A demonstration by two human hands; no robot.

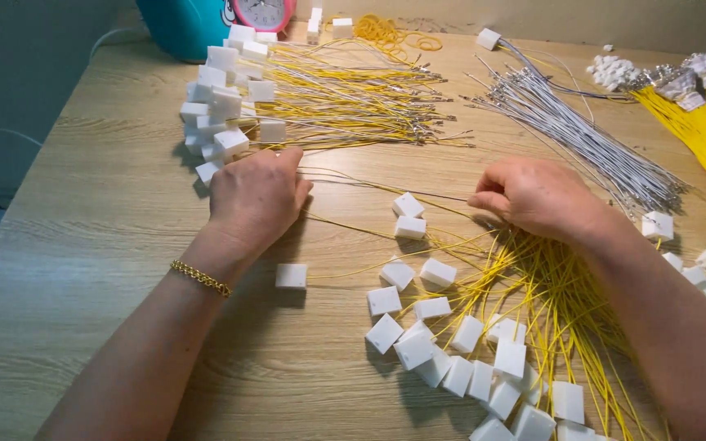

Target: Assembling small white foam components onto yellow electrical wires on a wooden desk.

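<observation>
Evidently sorting: left hand point(256, 194) curled palm-down over thin yellow wires point(369, 184) beside the far-left stack of finished tags point(226, 98), right hand point(537, 198) pinching wire ends above the near loose pile point(484, 359), on the wooden table point(108, 245).

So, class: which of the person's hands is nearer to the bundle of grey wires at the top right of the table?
Right. The right hand lies just left of the grey wire bundle, almost at its lower end. The left hand is far across the table, by the stacked white blocks.
</observation>
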